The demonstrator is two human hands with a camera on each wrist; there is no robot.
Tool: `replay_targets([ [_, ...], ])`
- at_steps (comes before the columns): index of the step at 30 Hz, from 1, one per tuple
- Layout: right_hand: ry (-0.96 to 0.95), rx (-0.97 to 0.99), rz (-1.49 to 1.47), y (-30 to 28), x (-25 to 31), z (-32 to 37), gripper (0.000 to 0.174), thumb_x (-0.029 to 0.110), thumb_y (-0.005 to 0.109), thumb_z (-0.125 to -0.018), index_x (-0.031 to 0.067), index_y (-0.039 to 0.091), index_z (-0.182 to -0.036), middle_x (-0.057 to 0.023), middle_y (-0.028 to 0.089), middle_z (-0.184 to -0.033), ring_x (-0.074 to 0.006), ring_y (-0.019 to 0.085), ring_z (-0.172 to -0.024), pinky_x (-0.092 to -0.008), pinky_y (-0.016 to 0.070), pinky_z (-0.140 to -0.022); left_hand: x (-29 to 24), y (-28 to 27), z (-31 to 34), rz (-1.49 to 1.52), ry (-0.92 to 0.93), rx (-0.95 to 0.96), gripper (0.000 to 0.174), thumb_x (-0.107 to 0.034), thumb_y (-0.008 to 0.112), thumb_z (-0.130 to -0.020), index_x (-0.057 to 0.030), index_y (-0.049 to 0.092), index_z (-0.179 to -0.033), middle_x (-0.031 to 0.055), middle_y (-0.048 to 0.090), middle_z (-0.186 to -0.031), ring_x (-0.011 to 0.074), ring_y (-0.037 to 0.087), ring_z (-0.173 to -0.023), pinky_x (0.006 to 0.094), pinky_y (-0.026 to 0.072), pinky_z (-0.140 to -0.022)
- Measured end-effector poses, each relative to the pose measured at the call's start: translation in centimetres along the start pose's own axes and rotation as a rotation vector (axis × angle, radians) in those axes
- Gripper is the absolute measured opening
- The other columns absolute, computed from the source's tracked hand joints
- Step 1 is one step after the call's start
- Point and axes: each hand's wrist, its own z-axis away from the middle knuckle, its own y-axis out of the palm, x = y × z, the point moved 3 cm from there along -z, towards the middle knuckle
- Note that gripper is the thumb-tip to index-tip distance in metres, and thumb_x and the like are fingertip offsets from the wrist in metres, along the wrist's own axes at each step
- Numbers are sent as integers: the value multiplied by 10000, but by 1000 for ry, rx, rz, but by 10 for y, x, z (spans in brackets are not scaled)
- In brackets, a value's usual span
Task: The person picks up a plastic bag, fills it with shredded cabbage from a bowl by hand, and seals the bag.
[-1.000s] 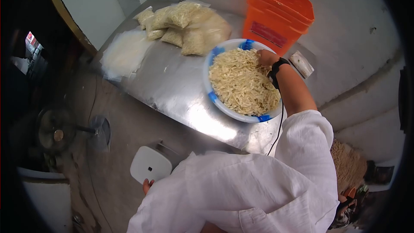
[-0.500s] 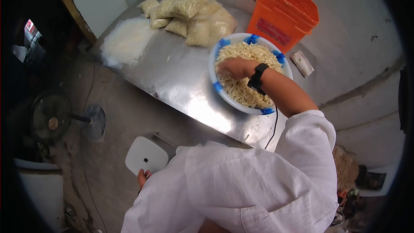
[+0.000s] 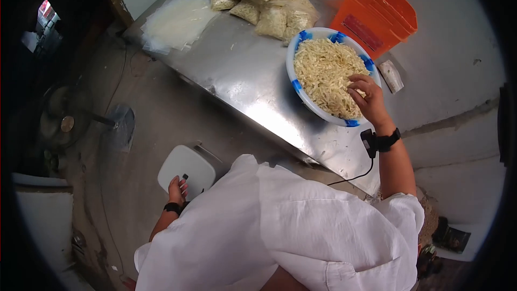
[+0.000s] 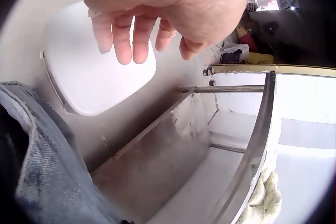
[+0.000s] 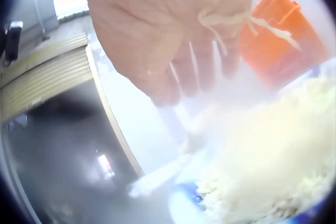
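My right hand (image 3: 369, 97) hovers over the near right rim of a white and blue basin (image 3: 291, 70), fingers loosely bent. Pale shredded strips (image 3: 326, 73) heap the basin. In the right wrist view the palm (image 5: 157, 29) faces the camera with a few strips (image 5: 226, 20) clinging to it, the fingers extended and apart. My left hand (image 3: 176, 188) hangs low beside my body, overlapping a white stool top (image 3: 188, 167) with rounded corners. The left wrist view has its fingers (image 4: 122, 40) loosely curled, holding nothing.
Filled clear bags (image 3: 269, 19) pile up at the back of the metal table (image 3: 242, 75), beside a stack of flat plastic bags (image 3: 177, 21). An orange bucket (image 3: 371, 16) and a small whitish packet (image 3: 391, 77) stand behind the basin. A fan (image 3: 67, 121) is on the floor at left.
My right hand swept left across the strips, then lifted off and came back to the basin's near right side. More of my left hand and forearm shows over the stool.
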Motion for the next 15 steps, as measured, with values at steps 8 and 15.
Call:
replay_targets([
  [8, 9, -173, 109, 8, -19, 51, 363, 55, 606, -774, 71, 579, -1136, -159, 472, -1290, -321, 444, -1187, -379, 338, -1000, -6, 1, -1, -63, 64, 39, 361, -372, 496, -883, -198, 493, -1199, -20, 573, -977, 116, 513, -804, 292, 389, -684],
  [15, 70, -296, -354, 15, -33, 66, 289, 70, 545, -846, 15, 560, -1130, -141, 505, -1234, -237, 476, -1155, -346, 369, -981, 49, -5, 15, -10, -48, -89, 355, -350, 479, -891, -190, 482, -1208, 1, 566, -997, 139, 516, -822, 330, 398, -693],
])
